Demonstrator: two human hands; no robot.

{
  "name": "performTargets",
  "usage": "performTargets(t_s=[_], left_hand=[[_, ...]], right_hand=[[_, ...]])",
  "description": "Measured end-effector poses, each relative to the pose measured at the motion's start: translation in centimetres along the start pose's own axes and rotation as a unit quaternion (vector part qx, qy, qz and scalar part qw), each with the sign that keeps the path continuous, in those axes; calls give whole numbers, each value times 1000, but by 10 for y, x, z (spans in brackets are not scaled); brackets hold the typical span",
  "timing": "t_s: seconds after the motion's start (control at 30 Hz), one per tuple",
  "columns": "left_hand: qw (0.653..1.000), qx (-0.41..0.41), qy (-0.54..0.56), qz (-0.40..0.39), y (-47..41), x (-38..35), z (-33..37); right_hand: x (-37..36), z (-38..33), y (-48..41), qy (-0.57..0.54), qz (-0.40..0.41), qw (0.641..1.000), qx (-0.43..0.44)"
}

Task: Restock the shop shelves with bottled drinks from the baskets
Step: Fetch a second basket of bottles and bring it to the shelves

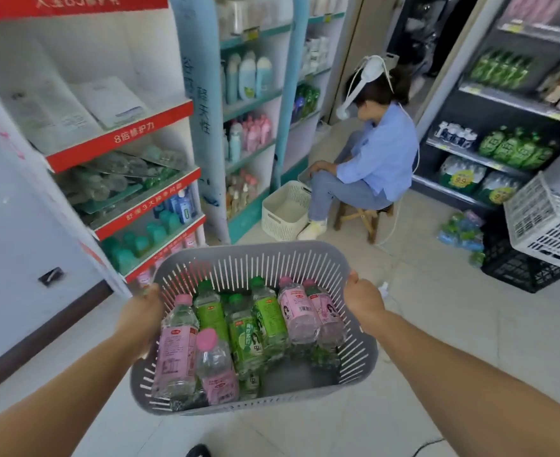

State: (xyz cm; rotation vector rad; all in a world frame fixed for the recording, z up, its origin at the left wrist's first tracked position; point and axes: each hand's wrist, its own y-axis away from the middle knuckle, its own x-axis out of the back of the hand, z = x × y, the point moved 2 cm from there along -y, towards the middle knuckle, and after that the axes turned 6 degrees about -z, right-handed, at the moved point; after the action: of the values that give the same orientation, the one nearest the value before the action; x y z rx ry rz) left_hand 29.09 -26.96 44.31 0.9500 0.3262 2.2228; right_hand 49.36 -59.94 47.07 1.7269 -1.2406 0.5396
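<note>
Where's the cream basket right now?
In the head view the cream basket stands on the floor at centre, beside the teal shelf unit and just left of the seated person, beyond the carried grey basket.

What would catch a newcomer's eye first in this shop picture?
The grey basket, low in the centre, holds pink bottles and green bottles and is gripped at its sides by the left hand and right hand. Beyond it, a person in a blue shirt sits on a stool beside a white basket.
</note>
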Motion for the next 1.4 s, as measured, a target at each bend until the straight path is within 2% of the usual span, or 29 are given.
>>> performTargets(t_s=[0.27, 0.43, 0.73, 0.93, 1.07, 1.33, 1.4], left_hand=[[992, -63, -73, -79, -19, -143, 112], [979, -100, -110, -139, -28, -236, 190], [952, -166, -153, -204, -19, -400, 334], [931, -203, -200, -226, -4, -513, 422], [941, -170, -162, -242, 1, -577, 475], [919, -191, -189, -288, -5, -728, 599], [923, -178, -176, -292, -7, -765, 629]], right_hand=[[89, 96, -56, -60, 60, 991, -106], [144, 146, -99, -118, 104, 973, -172], [252, 238, -183, -176, 150, 941, -246], [331, 299, -257, -167, 157, 939, -258], [388, 328, -308, -166, 162, 935, -269], [489, 391, -420, -202, 190, 913, -298], [513, 407, -448, -218, 200, 905, -305]])
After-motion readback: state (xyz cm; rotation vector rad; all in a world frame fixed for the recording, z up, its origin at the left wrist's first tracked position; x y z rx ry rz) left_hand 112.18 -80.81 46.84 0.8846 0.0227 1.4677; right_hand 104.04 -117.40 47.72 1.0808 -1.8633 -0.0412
